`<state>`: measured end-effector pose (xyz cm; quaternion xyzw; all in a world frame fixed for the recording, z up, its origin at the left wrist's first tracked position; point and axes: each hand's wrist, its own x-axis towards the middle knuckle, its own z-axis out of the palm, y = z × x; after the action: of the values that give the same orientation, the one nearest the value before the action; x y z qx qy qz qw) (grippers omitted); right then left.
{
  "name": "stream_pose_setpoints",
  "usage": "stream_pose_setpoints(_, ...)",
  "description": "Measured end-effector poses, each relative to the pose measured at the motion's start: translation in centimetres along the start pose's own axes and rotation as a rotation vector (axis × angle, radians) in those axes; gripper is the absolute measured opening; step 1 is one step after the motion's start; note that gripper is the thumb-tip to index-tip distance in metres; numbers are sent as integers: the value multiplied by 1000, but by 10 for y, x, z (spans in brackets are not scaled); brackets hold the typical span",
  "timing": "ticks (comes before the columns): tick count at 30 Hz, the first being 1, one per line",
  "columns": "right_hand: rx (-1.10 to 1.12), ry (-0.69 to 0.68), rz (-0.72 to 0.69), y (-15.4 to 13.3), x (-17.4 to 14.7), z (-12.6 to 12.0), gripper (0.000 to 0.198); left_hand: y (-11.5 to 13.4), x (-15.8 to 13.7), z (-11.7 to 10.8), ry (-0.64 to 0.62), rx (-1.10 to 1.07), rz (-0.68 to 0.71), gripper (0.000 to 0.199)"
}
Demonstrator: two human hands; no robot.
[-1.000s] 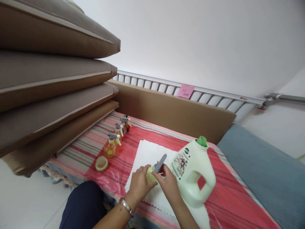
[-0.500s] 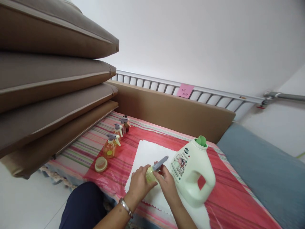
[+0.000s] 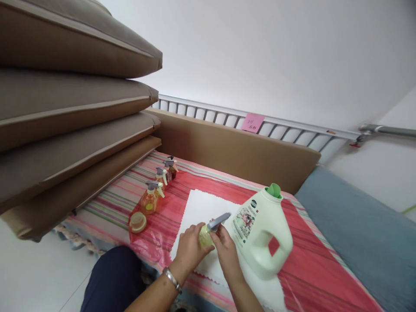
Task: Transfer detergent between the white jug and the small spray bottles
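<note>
My left hand [image 3: 188,247] is wrapped round the yellowish body of a small spray bottle [image 3: 204,237]. The bottle's grey trigger head [image 3: 218,221] points up and to the right. From the right side, my right hand [image 3: 225,249] is closed on the bottle's neck, just under the head; its fingertips are partly hidden. Both hands are over a white cloth [image 3: 208,201] with zigzag edges. Right beside them stands a large pale green jug [image 3: 262,260] with a handle and a green spout in its open mouth.
Several spray bottles [image 3: 150,201] stand in a row at the left, with a round yellowish cap [image 3: 138,222] in front. Thick brown cushions [image 3: 81,125] are stacked at the far left. A brown board [image 3: 234,147] closes the back; blue-grey fabric [image 3: 357,234] lies right.
The trigger head has tilted a little flatter, and my right fingers have shifted slightly at the neck. The jug and the other bottles stay in place.
</note>
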<state>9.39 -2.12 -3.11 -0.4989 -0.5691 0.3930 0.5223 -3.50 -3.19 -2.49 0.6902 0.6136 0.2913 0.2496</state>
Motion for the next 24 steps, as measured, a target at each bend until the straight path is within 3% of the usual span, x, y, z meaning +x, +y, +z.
stream_pose_setpoints(12,54,45,16,1,2,7,33,0,1,1,20,2,5,58)
stream_pose_setpoints(19,100,31,21,-1,-6,7,45,0,0,1,21,-2,16,56)
stream_pose_setpoints(24,94,54,54,3,-5,8,39,-1,1,2,33,6,21,58)
